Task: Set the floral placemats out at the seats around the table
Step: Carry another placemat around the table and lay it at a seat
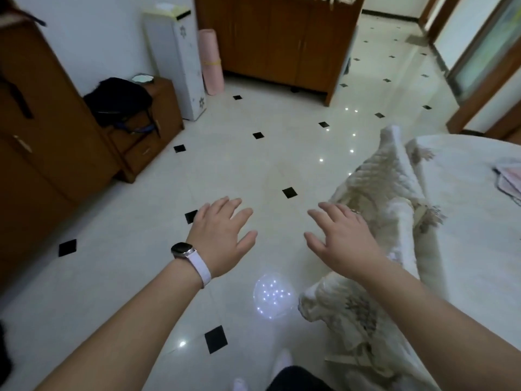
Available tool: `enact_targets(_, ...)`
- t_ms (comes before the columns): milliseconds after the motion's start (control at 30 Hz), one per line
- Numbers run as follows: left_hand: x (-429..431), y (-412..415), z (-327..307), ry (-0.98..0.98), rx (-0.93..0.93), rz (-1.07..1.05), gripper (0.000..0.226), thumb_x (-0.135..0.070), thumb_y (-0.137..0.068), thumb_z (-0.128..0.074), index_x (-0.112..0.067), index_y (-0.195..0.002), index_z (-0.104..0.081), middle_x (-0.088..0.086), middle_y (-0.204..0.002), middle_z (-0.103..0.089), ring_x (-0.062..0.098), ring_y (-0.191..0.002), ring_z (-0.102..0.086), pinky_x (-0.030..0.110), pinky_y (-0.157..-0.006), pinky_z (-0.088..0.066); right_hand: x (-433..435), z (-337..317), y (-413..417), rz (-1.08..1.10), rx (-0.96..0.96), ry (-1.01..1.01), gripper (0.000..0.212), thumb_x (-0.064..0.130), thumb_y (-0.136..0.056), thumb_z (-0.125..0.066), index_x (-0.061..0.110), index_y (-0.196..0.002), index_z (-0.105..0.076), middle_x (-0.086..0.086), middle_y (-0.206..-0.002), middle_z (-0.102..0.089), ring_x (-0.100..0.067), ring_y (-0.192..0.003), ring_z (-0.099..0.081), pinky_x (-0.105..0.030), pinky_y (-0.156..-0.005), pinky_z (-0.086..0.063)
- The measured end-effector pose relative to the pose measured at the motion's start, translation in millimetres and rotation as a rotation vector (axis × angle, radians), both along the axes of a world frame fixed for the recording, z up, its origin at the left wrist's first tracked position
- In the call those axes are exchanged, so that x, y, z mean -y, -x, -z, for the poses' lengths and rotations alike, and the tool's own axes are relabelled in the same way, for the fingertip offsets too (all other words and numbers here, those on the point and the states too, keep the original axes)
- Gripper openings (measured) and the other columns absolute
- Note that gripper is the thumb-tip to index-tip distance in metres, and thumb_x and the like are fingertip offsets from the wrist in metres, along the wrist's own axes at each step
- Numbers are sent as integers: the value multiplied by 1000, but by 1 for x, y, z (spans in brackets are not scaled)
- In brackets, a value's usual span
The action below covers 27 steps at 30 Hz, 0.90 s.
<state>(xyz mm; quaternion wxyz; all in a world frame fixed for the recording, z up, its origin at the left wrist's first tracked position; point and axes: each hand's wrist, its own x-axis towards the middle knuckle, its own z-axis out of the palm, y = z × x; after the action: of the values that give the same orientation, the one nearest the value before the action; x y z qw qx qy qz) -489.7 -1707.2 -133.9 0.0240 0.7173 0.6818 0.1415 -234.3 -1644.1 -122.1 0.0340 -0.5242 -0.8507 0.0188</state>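
Observation:
A round table [465,221] under a white cloth fills the right side. At its far right edge lies a small stack of pinkish fabric pieces [509,179], cut off by the frame; their pattern is too blurred to read. Chairs with quilted cream covers [375,198] stand along the table's left side. My left hand [222,235], with a watch on the wrist, hovers above the floor with fingers spread and holds nothing. My right hand [339,235] is also spread and empty, just left of the nearer chair cover.
Glossy white floor tiles [253,165] with black diamonds stretch ahead. A wooden wardrobe [36,136] and a low cabinet with a black bag [118,100] stand left. A white appliance [180,63], a pink rolled mat [211,60] and a wooden sideboard [276,40] stand at the back.

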Motion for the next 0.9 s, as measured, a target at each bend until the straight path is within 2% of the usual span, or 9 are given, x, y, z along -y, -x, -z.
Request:
enact_targets(300, -101, 42, 8, 28, -87, -19, 52, -52, -85, -37, -24, -122, -61, 6, -134, -56, 31, -129, -45, 50, -104, -33, -108, 20, 44, -10, -131, -70, 55, 50, -85, -41, 15, -122, -64, -11, -127, -63, -35, -117, -57, -48, -93, -46)
enact_targets(467, -197, 46, 3, 34, -112, -23, 52, -53, -85, -38, -26, -123, -60, 6, -137, -54, 30, -130, -45, 50, -104, -34, -199, 27, 45, -11, -198, -88, 52, 47, -87, -42, 15, -124, -61, -10, -125, -62, -33, -118, -56, -47, -96, -44)
enact_targets(700, -318, 31, -20, -68, -133, 25, 50, -48, -85, -42, -21, -123, -61, 9, -137, -54, 31, -128, -46, 49, -100, -38, -310, 12, 23, 35, -223, -140, 53, 48, -87, -42, 16, -124, -61, -10, -128, -61, -33, -120, -54, -48, -98, -43)
enact_targets(900, -401, 27, -24, -69, -157, 81, 51, -49, -85, -44, -21, -125, -60, 8, -136, -55, 31, -127, -47, 48, -100, -38, -377, 5, 14, 91, -236, -166, 53, 49, -86, -42, 17, -123, -63, -10, -129, -61, -34, -121, -54, -49, -100, -42)
